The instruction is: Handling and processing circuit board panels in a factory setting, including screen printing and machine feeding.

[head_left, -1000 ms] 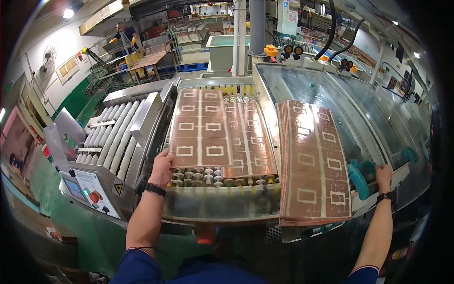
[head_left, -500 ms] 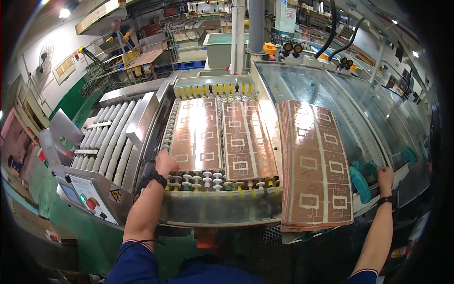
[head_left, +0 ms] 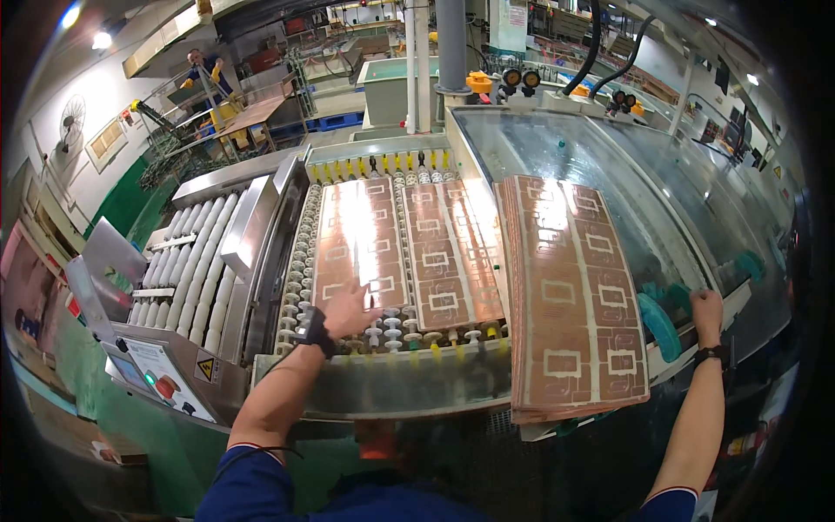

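Observation:
My left hand (head_left: pixel 350 313) is open, fingers spread over the near edge of a copper-coloured circuit panel (head_left: pixel 335 252). That panel lies flat on the white roller wheels of a conveyor, with pale rectangular outlines on its face. A second circuit panel (head_left: pixel 435 261) lies just to its right, a strip of wheels showing between them. Further right, a tall stack of similar panels (head_left: pixel 574 304) rests on the machine's edge. My right hand (head_left: pixel 706 311) is closed at the machine's right front edge, beside a green handle (head_left: pixel 659 326); whatever its fingers hold is hidden.
Left of the conveyor stands a metal unit with pale rollers (head_left: pixel 196 261) and a control panel with a red button (head_left: pixel 165 384). A clear cover (head_left: pixel 600 200) spans the right side. Another person (head_left: pixel 209 74) stands at the far left near a table (head_left: pixel 261 113).
My left hand has slid right from the left panel's near left corner to the middle of its near edge, its fingers spreading. My right hand stays at the machine's edge.

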Demonstrator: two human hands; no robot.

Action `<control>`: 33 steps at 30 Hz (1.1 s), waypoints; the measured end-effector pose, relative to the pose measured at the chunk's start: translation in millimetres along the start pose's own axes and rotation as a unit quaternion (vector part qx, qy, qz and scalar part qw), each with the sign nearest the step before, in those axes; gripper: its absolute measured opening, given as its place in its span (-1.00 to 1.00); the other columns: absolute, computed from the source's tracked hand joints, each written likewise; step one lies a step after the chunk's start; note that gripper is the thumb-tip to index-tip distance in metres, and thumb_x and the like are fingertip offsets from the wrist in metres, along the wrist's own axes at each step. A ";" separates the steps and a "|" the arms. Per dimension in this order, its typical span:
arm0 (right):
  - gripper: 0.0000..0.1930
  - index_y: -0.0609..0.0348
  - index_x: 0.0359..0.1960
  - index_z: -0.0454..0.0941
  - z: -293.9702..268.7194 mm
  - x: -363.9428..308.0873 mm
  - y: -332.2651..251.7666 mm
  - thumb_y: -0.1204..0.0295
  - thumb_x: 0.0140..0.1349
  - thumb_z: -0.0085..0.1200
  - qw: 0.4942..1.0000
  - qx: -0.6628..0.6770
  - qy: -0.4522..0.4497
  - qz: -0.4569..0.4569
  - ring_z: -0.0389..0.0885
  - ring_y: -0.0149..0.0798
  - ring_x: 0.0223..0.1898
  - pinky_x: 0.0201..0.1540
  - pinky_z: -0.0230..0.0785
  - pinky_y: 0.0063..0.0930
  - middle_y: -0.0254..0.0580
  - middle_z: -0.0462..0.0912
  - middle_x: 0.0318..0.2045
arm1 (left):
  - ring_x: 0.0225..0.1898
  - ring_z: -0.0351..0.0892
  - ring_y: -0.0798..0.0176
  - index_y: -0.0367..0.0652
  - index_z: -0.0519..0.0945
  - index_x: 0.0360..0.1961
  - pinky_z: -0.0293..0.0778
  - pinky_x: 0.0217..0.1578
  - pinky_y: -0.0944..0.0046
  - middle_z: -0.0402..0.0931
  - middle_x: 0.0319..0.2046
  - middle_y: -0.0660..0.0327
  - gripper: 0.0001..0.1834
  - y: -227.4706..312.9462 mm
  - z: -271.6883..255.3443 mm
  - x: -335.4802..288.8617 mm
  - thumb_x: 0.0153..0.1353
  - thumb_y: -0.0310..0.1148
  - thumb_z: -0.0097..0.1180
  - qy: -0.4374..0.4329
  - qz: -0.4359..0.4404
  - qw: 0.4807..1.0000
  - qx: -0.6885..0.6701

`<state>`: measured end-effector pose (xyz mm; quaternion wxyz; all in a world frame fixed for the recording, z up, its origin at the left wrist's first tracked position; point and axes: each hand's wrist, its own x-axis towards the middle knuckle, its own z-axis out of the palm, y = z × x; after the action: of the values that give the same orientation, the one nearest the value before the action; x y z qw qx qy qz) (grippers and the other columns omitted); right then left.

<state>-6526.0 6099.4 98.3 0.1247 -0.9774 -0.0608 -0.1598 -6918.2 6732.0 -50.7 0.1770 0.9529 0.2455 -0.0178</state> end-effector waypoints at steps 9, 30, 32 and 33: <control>-0.60 0.39 -0.35 0.62 4.3 1.6 6.7 0.17 0.16 0.15 0.999 0.031 0.033 -0.002 0.60 0.22 -0.20 -0.14 0.39 -0.05 0.22 0.64 -0.34 | 0.45 -0.05 -0.16 -0.05 0.28 0.35 -0.02 0.41 -0.07 0.14 0.39 0.02 -0.26 86.2 23.5 24.5 0.21 0.06 0.07 -0.050 0.170 0.978 0.112; -0.62 0.39 -0.42 0.60 -1.9 -5.0 -5.0 0.19 0.10 0.16 0.998 0.044 0.047 0.003 0.60 0.20 -0.30 -0.22 0.37 -0.04 0.23 0.60 -0.44 | 0.28 0.32 -0.08 -0.29 0.21 0.36 0.41 0.15 0.05 0.28 0.27 -0.10 -0.28 166.5 24.4 -6.2 0.31 -0.13 0.15 0.003 0.135 0.931 -0.338; -0.62 0.39 -0.42 0.60 -4.7 -6.9 -8.4 0.19 0.10 0.15 0.998 0.040 0.045 0.003 0.60 0.20 -0.30 -0.22 0.37 -0.04 0.23 0.60 -0.44 | 0.31 0.28 -0.06 -0.29 0.14 0.38 0.39 0.17 0.06 0.23 0.30 -0.11 -0.22 203.8 19.5 -37.0 0.29 -0.13 0.18 -0.021 0.128 0.886 -0.445; -0.62 0.39 -0.41 0.61 -6.1 -7.9 -10.1 0.19 0.10 0.15 0.998 0.038 0.049 0.005 0.60 0.21 -0.30 -0.22 0.37 -0.04 0.23 0.60 -0.44 | 0.34 0.24 -0.04 -0.30 0.08 0.41 0.36 0.19 0.07 0.18 0.34 -0.13 -0.15 220.1 15.8 -51.9 0.27 -0.12 0.21 -0.033 0.118 0.838 -0.532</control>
<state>-6536.8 6106.9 103.6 0.1653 -0.9633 -0.0558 -0.2040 -6858.7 6522.8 13.1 0.6654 0.7328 0.0969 0.1046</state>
